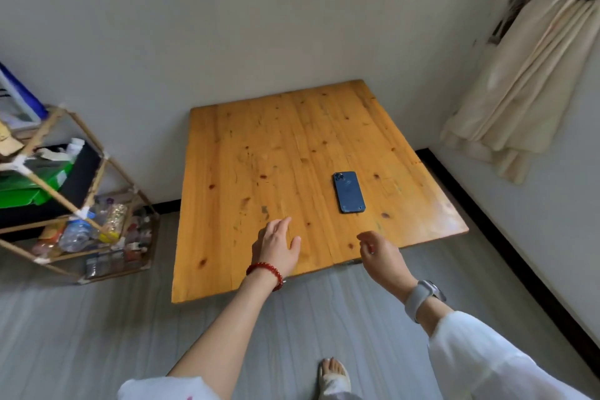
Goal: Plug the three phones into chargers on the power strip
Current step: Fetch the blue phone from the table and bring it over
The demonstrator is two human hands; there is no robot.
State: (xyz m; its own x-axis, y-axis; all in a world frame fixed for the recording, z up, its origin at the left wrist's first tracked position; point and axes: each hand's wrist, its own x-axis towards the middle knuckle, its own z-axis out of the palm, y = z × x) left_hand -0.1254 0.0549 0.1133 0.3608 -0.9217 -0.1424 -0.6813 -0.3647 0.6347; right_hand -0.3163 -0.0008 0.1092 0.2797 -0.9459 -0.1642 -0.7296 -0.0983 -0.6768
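Note:
One dark blue phone [348,192] lies face down on the right half of a low wooden table [246,153]. My left hand [276,243], with a red bead bracelet at the wrist, hovers palm down over the table's near edge, fingers apart and holding nothing. My right hand [381,255], with a grey watch on the wrist, hangs just past the near edge below the phone, fingers loosely curled and empty. No other phone, charger or power strip is in view.
A bamboo shelf rack [65,191] with bottles, a green box and clutter stands at the left. Cream cloth [526,81] hangs on the right wall. The table sits against the far wall on a grey floor. My sandalled foot [334,373] is below.

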